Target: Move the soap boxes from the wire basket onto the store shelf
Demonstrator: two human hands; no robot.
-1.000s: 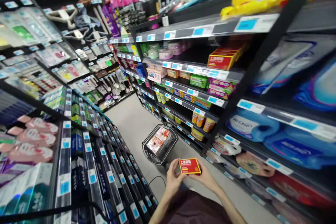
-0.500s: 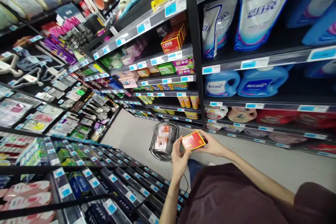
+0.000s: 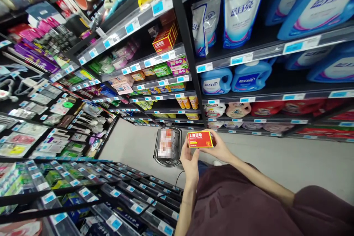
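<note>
Between both hands I hold a red soap box (image 3: 199, 139) with a yellow edge and white lettering, its broad face turned up toward me. My left hand (image 3: 190, 160) grips its left end and lower edge, thumb in front. My right hand (image 3: 219, 147) closes around the right end, with part of its fingers hidden behind the box. Matching red boxes (image 3: 165, 39) stand stacked on a shelf ahead. A dark shopping basket (image 3: 156, 151) rests on the floor just left of my hands, with a blurred-out package (image 3: 168, 142) in it.
Shelving with blue detergent bottles (image 3: 250, 77) and a detergent pouch (image 3: 243, 9) rises on the right. Lower shelves (image 3: 116, 191) with price tags run along the left. Hangers (image 3: 27, 84) and kitchen tools hang at the far left. Grey floor (image 3: 128, 145) lies between the shelves.
The box has been turned more level and its face tilted toward me. My view has swung to the right, so shelves and basket appear farther left. Both hands keep their hold.
</note>
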